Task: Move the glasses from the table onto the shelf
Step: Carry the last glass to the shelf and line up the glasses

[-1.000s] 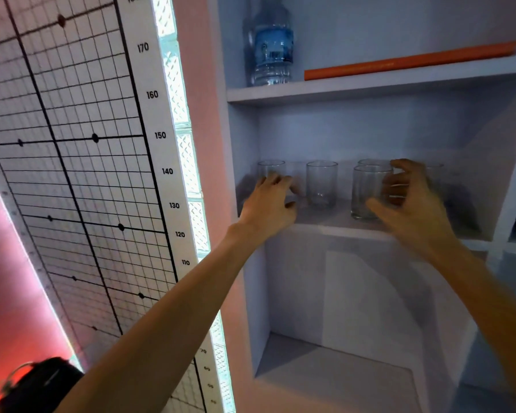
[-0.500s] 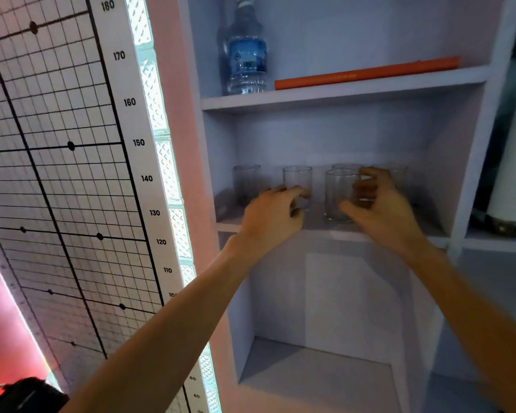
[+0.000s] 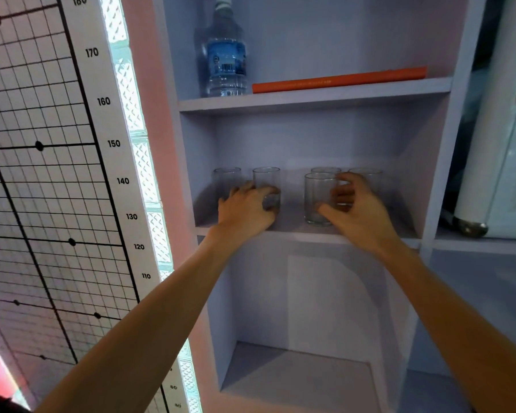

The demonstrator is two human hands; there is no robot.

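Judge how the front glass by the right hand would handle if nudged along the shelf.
The front glass looks clear and smooth, so probably slippery and breakable. It stands upright and tall on a flat base, so it may tip if pushed high. Other glasses close behind could clink.

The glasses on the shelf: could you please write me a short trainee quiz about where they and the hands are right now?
1. How many glasses stand on the middle shelf?
2. True or false: the water bottle stands on the same shelf as the glasses.
3. Which hand is at the front glass in the right-hand group? A) left hand B) right hand C) neither

Key
1. Five: far-left glass, second glass, the front glass, and two behind it.
2. False; it stands one shelf higher, beside the orange book.
3. B; the right hand curls around it, while the left hand is at the second glass.
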